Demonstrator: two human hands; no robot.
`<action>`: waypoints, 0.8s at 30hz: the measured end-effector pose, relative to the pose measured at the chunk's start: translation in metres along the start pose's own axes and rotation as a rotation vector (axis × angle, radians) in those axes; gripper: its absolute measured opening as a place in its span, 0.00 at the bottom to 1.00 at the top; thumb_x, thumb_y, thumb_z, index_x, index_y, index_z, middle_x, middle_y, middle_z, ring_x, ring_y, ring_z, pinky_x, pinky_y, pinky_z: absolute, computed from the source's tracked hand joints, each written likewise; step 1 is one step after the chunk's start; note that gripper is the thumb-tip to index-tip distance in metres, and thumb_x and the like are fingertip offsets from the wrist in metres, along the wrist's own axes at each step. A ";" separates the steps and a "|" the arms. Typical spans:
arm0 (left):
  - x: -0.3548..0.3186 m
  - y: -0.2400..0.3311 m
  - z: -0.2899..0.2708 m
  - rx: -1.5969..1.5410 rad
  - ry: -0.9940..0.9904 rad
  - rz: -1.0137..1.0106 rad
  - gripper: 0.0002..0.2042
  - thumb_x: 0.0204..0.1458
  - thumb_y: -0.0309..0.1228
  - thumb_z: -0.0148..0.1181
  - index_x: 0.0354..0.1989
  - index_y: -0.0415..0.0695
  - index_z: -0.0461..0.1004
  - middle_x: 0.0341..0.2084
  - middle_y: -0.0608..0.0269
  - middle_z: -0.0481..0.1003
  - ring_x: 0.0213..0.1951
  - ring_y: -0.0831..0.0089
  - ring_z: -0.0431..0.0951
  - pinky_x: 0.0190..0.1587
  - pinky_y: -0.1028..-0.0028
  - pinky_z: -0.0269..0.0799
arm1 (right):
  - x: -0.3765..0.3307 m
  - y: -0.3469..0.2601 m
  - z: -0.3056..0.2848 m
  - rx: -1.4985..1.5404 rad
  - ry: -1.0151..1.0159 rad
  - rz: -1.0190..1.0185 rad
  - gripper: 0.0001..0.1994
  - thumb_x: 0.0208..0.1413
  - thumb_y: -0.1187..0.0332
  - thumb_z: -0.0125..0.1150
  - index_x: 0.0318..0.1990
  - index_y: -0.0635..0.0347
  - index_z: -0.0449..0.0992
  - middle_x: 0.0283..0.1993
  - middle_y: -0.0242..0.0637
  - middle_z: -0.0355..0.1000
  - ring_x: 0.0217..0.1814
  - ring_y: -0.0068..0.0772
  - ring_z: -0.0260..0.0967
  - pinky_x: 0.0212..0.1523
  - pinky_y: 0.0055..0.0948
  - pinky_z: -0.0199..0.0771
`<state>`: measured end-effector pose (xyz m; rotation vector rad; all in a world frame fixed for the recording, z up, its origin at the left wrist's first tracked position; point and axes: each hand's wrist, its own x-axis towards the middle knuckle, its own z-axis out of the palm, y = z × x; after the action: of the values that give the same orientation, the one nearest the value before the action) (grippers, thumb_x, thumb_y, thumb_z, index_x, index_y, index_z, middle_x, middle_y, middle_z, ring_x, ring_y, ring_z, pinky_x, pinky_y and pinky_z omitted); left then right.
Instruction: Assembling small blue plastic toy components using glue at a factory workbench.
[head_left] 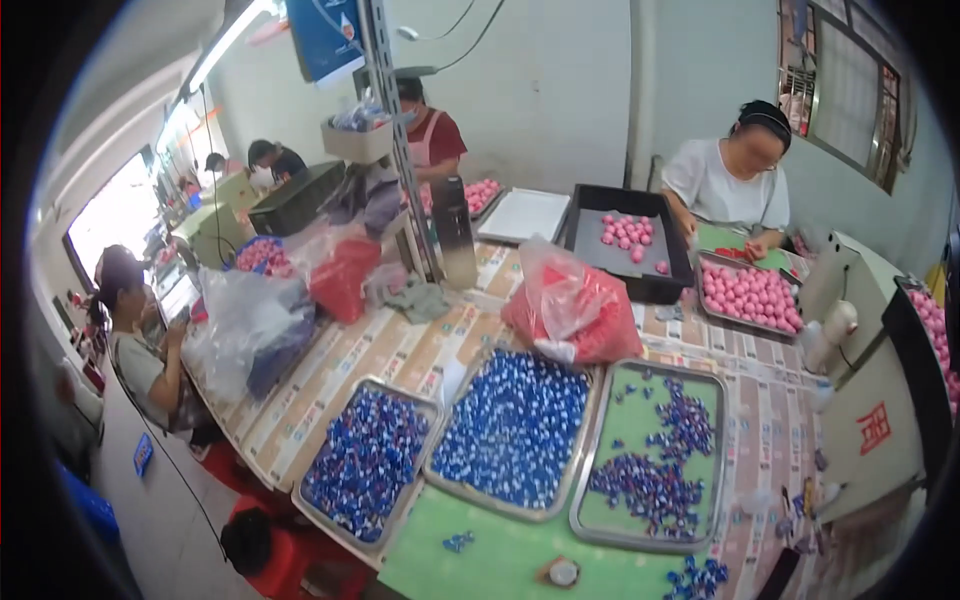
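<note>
Neither my left hand nor my right hand shows in the head view. A table with a green mat fills the lower middle. On it lies a small cluster of blue pieces, beside a small round white-topped item. Another heap of blue pieces sits at the lower right. Behind the mat stand three metal trays: the left tray and the middle tray are filled with small shiny blue-and-white pieces. The right tray has a green bottom, partly covered with darker blue-purple pieces.
A clear bag of red pieces rests behind the trays. Beyond are a black bin and a tray of pink balls, where a person in white works. Pale machines stand right; another person sits left near a red stool.
</note>
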<state>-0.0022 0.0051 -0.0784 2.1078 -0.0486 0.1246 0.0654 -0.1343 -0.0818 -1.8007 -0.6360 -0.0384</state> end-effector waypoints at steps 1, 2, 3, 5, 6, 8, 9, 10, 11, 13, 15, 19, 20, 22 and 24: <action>-0.014 0.008 0.004 -0.015 -0.018 0.013 0.10 0.46 0.26 0.58 0.38 0.42 0.73 0.33 0.59 0.73 0.38 0.65 0.73 0.39 0.67 0.67 | -0.019 -0.009 -0.004 -0.023 0.011 0.011 0.09 0.47 0.76 0.57 0.38 0.65 0.73 0.37 0.48 0.71 0.39 0.44 0.70 0.41 0.32 0.69; -0.030 0.029 0.004 -0.027 -0.040 0.025 0.10 0.46 0.26 0.57 0.38 0.42 0.73 0.33 0.59 0.73 0.38 0.65 0.73 0.39 0.66 0.67 | -0.038 -0.024 -0.012 -0.042 0.025 0.025 0.09 0.47 0.76 0.57 0.38 0.65 0.73 0.37 0.48 0.71 0.39 0.44 0.70 0.41 0.32 0.69; -0.031 0.041 0.004 -0.005 0.088 0.126 0.10 0.47 0.26 0.56 0.39 0.41 0.72 0.30 0.61 0.73 0.33 0.68 0.72 0.34 0.70 0.67 | -0.059 -0.043 -0.019 -0.061 0.048 0.044 0.09 0.47 0.76 0.57 0.38 0.65 0.73 0.37 0.48 0.71 0.39 0.44 0.70 0.41 0.32 0.69; -0.038 0.046 0.004 -0.014 0.113 0.000 0.08 0.45 0.28 0.59 0.33 0.40 0.74 0.28 0.58 0.74 0.30 0.68 0.74 0.35 0.74 0.70 | -0.051 -0.054 -0.023 -0.075 0.004 0.001 0.08 0.49 0.75 0.56 0.38 0.64 0.71 0.35 0.44 0.71 0.38 0.38 0.70 0.40 0.30 0.68; -0.038 0.046 0.006 -0.089 0.170 0.065 0.09 0.45 0.30 0.59 0.34 0.40 0.73 0.29 0.56 0.74 0.30 0.63 0.74 0.36 0.72 0.70 | -0.066 -0.031 -0.018 -0.094 0.018 0.027 0.08 0.43 0.78 0.57 0.34 0.63 0.73 0.32 0.43 0.71 0.35 0.39 0.70 0.37 0.30 0.69; -0.032 0.042 0.007 -0.072 0.160 0.062 0.09 0.45 0.30 0.58 0.35 0.41 0.73 0.29 0.58 0.74 0.28 0.65 0.73 0.34 0.73 0.69 | -0.056 -0.038 -0.021 -0.082 0.031 0.033 0.07 0.46 0.77 0.55 0.35 0.63 0.72 0.34 0.46 0.71 0.36 0.46 0.68 0.38 0.33 0.69; -0.029 0.045 0.006 -0.112 0.148 0.044 0.09 0.46 0.30 0.58 0.35 0.41 0.73 0.29 0.58 0.73 0.28 0.66 0.73 0.33 0.73 0.69 | -0.055 -0.040 -0.023 -0.092 0.042 -0.005 0.07 0.46 0.77 0.55 0.35 0.63 0.72 0.34 0.46 0.71 0.36 0.47 0.68 0.38 0.34 0.69; -0.029 0.049 0.008 -0.155 0.142 0.018 0.09 0.46 0.30 0.58 0.35 0.41 0.73 0.29 0.58 0.73 0.27 0.67 0.72 0.32 0.74 0.69 | -0.054 -0.046 -0.026 -0.114 0.057 -0.016 0.07 0.46 0.77 0.54 0.35 0.64 0.72 0.34 0.46 0.70 0.36 0.47 0.68 0.38 0.34 0.68; -0.029 0.049 0.013 -0.183 0.113 -0.040 0.10 0.46 0.30 0.58 0.36 0.41 0.73 0.29 0.58 0.73 0.26 0.68 0.72 0.31 0.75 0.68 | -0.054 -0.051 -0.030 -0.110 0.102 -0.014 0.07 0.45 0.79 0.53 0.34 0.66 0.71 0.32 0.45 0.70 0.35 0.43 0.69 0.37 0.30 0.68; -0.022 0.048 0.014 -0.211 0.086 -0.082 0.10 0.47 0.30 0.55 0.38 0.42 0.73 0.30 0.56 0.73 0.29 0.65 0.72 0.33 0.73 0.68 | -0.053 -0.055 -0.031 -0.083 0.173 -0.009 0.07 0.46 0.79 0.52 0.34 0.66 0.71 0.32 0.45 0.70 0.34 0.41 0.69 0.37 0.30 0.68; -0.022 0.047 0.011 -0.192 0.099 -0.006 0.10 0.49 0.30 0.53 0.40 0.42 0.72 0.31 0.55 0.73 0.32 0.61 0.72 0.37 0.70 0.68 | -0.054 -0.050 -0.024 -0.069 0.202 0.013 0.06 0.47 0.79 0.51 0.34 0.66 0.72 0.32 0.45 0.70 0.34 0.41 0.69 0.37 0.29 0.68; -0.029 0.035 0.006 -0.145 0.091 0.084 0.12 0.48 0.29 0.53 0.42 0.43 0.71 0.32 0.54 0.72 0.35 0.61 0.72 0.37 0.71 0.67 | -0.064 -0.037 -0.003 0.030 0.255 0.132 0.08 0.48 0.78 0.50 0.37 0.66 0.70 0.34 0.45 0.70 0.34 0.40 0.69 0.37 0.29 0.68; -0.027 0.038 0.004 -0.164 0.071 0.079 0.12 0.48 0.29 0.53 0.42 0.43 0.72 0.32 0.55 0.71 0.33 0.63 0.72 0.37 0.72 0.67 | -0.063 -0.033 -0.004 0.070 0.266 0.100 0.09 0.49 0.77 0.50 0.39 0.66 0.70 0.34 0.44 0.70 0.35 0.37 0.70 0.37 0.29 0.68; -0.026 0.044 0.010 -0.178 0.059 0.061 0.11 0.48 0.29 0.54 0.41 0.44 0.73 0.31 0.56 0.71 0.32 0.64 0.72 0.36 0.73 0.67 | -0.066 -0.031 -0.014 0.062 0.238 0.093 0.09 0.49 0.77 0.51 0.39 0.66 0.70 0.34 0.44 0.70 0.35 0.36 0.70 0.37 0.28 0.68; -0.026 0.043 0.006 -0.180 0.030 0.046 0.11 0.47 0.29 0.54 0.40 0.44 0.73 0.30 0.57 0.71 0.31 0.66 0.71 0.35 0.73 0.67 | -0.065 -0.033 -0.013 0.064 0.228 0.092 0.09 0.49 0.76 0.51 0.39 0.66 0.70 0.34 0.43 0.70 0.35 0.35 0.69 0.37 0.28 0.69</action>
<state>-0.0311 -0.0226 -0.0476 1.9253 -0.0873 0.1737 -0.0011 -0.1656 -0.0704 -1.7307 -0.3882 -0.1571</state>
